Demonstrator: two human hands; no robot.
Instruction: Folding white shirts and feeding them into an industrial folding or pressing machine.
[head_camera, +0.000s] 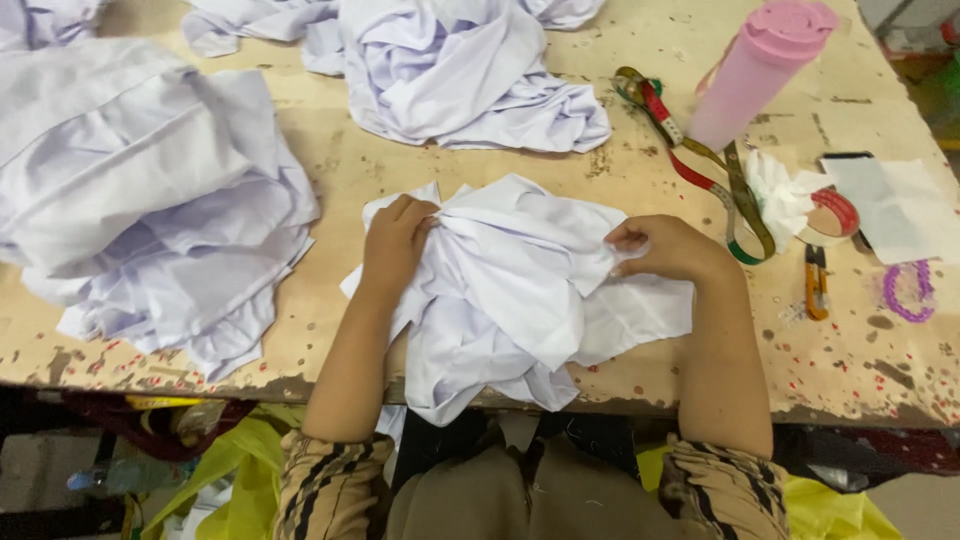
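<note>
The white garment (520, 290) lies bunched on the tabletop (340, 170) between both hands, its long axis running left to right, its lower edge hanging over the near rim. Left hand (395, 240) clenches a gather; right hand (665, 248) pinches the opposite edge — fingertips buried in folds, the garment's shape unreadable.

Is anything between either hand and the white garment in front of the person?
Nothing visible. The left hand already grips the bunched white garment at its upper left, and the right hand pinches a fold at its right edge. The measuring tape and the small orange snips lie off to the right, apart from both hands.
</note>
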